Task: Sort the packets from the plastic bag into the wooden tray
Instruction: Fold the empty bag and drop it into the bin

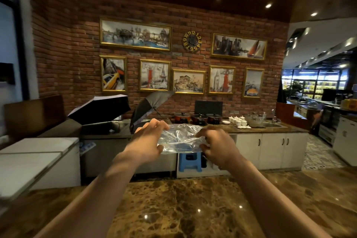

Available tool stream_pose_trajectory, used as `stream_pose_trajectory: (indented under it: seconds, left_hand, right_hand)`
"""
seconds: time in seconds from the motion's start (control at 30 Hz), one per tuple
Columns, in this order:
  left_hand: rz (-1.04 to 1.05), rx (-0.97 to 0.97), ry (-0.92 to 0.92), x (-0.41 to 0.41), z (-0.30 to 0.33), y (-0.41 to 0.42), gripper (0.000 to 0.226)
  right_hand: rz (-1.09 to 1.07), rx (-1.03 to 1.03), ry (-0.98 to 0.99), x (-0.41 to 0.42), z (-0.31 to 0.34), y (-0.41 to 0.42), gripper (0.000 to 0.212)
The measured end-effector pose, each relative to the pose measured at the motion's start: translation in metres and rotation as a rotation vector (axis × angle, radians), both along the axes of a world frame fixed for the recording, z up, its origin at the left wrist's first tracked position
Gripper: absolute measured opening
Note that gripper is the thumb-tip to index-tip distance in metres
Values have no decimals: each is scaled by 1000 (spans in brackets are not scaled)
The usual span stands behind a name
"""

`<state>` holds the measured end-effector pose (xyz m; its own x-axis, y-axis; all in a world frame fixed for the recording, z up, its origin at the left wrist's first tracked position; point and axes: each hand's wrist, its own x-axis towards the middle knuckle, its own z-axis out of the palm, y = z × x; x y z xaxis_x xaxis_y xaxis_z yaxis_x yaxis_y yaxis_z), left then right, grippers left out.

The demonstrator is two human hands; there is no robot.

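A clear, crumpled plastic bag is held up in the air in front of me, stretched between both hands. My left hand pinches its left edge between thumb and fingers. My right hand grips its right edge with curled fingers. The bag looks see-through and I can make out no packets inside it. No wooden tray and no packets are in view. Both forearms reach out over the brown marble counter.
Beyond the counter stand a blue plastic stool, white cabinets, a white chest freezer at left, open umbrellas, pots and white teaware on the back counter under a brick wall.
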<state>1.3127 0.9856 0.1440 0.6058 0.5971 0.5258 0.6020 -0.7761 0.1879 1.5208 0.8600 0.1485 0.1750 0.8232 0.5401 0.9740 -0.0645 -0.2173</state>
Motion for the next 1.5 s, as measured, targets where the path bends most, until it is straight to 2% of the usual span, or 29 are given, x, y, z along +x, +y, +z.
stream_pose_trajectory:
  seconds: [0.1,0.27,0.47,0.83,1.23,1.33,1.5]
  left_hand:
    - [31,44,-20,-43,-4,12,54]
    - [163,19,4,-129,-9,22,55]
    - [372,-43,-15,-235,-22,21,57]
    - [791,-86,-19,-400,-36,-36,61]
    - [1314,-137,-48,-470,-43,-155,57]
    - [1447,-152,-1,-478,-45,-194,61]
    - [1611,-52,78,-501,-52,-253,59]
  right_hand:
    - [45,-18,-22,-37,2,20,31]
    - [174,-54,-71,-110,0,64,33]
    - [365,-85,-38,-204,-13,110,31]
    - [754,-49,-53,-378,-33,148,33]
    - [1237,-108,14,-511,-48,142,30]
    - [1353,-87,19,-543,-55,120,31]
    - [1511,-114,39,-590,-64,80,31]
